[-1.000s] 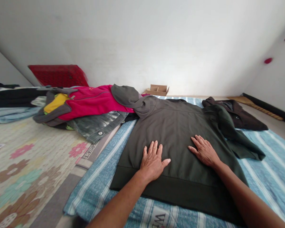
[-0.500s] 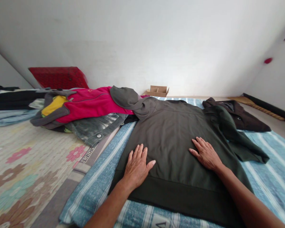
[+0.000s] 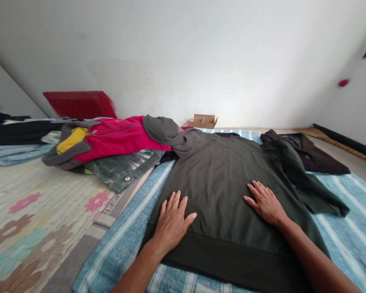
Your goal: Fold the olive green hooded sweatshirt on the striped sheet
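A dark green fabric top (image 3: pixel 216 187) is laid out beneath the flat-spread left hand (image 3: pixel 172 221) and right hand (image 3: pixel 266 203), apparently so it is kept smooth on blue-striped cloth (image 3: pixel 116 240).

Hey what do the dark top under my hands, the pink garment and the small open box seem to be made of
Dark top: probably matte knit, given its gentle wrinkles and banded hem. Pink garment: dull cloth, perhaps fleece; its weave is too small to tell. Box: likely cardboard, matte brown and thin-walled.
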A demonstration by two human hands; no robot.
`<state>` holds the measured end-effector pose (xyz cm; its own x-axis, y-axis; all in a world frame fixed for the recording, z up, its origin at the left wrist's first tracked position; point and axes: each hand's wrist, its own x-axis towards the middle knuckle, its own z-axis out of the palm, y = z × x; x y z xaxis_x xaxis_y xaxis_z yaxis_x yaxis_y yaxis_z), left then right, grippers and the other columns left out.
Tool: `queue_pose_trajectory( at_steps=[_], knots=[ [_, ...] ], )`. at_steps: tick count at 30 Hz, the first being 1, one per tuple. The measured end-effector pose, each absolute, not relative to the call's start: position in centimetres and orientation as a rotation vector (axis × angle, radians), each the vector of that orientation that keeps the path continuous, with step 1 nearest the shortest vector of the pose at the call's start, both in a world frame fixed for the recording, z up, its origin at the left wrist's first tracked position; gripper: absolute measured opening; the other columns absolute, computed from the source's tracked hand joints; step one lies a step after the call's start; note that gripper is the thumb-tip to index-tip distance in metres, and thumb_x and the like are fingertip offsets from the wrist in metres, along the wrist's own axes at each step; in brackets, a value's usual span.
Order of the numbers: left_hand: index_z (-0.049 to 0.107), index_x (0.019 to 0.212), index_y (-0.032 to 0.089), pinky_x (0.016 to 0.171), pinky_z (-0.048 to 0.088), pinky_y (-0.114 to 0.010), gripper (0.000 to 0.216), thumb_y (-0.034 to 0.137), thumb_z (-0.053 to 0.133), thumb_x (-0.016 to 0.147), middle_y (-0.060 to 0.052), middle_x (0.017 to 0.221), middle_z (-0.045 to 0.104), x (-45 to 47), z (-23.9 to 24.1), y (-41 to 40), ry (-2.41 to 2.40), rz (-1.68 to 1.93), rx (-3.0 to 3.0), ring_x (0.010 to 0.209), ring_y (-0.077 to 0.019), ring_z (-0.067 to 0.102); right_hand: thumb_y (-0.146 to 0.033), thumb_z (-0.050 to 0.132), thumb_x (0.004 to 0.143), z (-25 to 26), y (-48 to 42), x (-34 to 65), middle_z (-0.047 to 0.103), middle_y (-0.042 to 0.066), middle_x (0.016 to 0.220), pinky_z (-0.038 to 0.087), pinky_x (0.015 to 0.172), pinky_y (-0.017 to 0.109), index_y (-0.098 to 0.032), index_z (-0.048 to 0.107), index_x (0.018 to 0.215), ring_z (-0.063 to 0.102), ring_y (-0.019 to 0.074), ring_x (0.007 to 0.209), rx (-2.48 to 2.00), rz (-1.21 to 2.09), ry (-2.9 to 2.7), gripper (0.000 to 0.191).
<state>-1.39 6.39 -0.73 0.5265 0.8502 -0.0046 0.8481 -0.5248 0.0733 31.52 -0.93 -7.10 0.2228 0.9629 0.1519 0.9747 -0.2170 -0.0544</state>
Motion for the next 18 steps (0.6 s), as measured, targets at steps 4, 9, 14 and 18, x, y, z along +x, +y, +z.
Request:
queue_pose_trajectory(
  at_steps=[4,9,14,18],
  knots=[
    [0.049,0.129,0.009,0.108,0.03,-0.045,0.052,0.042,0.04,0.09,-0.019,0.144,0.036,-2.1,-0.8,7.0,1.518,0.262,2.691,0.136,-0.029,0.029,-0.061,0.024,0.09,-7.1,-0.9,31.5,0.036,0.013,0.145,0.028,0.107,0.046,-0.015,0.042,0.137,0.026,0.0286,0.136,-2.337,-0.127,-1.863,0.069],
    [0.052,0.123,0.008,0.105,0.035,-0.042,0.044,0.033,0.04,0.088,-0.019,0.138,0.045,-3.7,-0.8,8.3,1.73,0.391,2.68,0.128,-0.0295,0.041,-0.062,0.023,0.09,-7.1,-0.9,31.5,0.035,0.012,0.146,0.028,0.107,0.046,-0.016,0.041,0.138,0.026,0.0277,0.136,-2.34,-0.12,-1.855,0.069],
    [0.053,0.12,0.003,0.092,0.044,-0.037,0.043,0.03,0.04,0.089,-0.02,0.112,0.062,-4.8,0.3,8.5,1.955,0.309,2.56,0.107,-0.0294,0.057,-0.062,0.022,0.09,-7.0,-1.0,31.5,0.035,0.011,0.146,0.027,0.107,0.046,-0.017,0.041,0.138,0.027,0.028,0.136,-2.353,-0.123,-1.86,0.069],
    [0.051,0.121,0.006,0.085,0.047,-0.034,0.042,0.032,0.038,0.091,-0.017,0.109,0.065,-5.1,1.3,8.2,2.091,0.204,2.391,0.101,-0.027,0.061,-0.062,0.022,0.09,-6.9,-1.0,31.4,0.036,0.012,0.146,0.028,0.107,0.046,-0.017,0.042,0.137,0.028,0.0284,0.136,-2.355,-0.131,-1.858,0.068]
  ],
)
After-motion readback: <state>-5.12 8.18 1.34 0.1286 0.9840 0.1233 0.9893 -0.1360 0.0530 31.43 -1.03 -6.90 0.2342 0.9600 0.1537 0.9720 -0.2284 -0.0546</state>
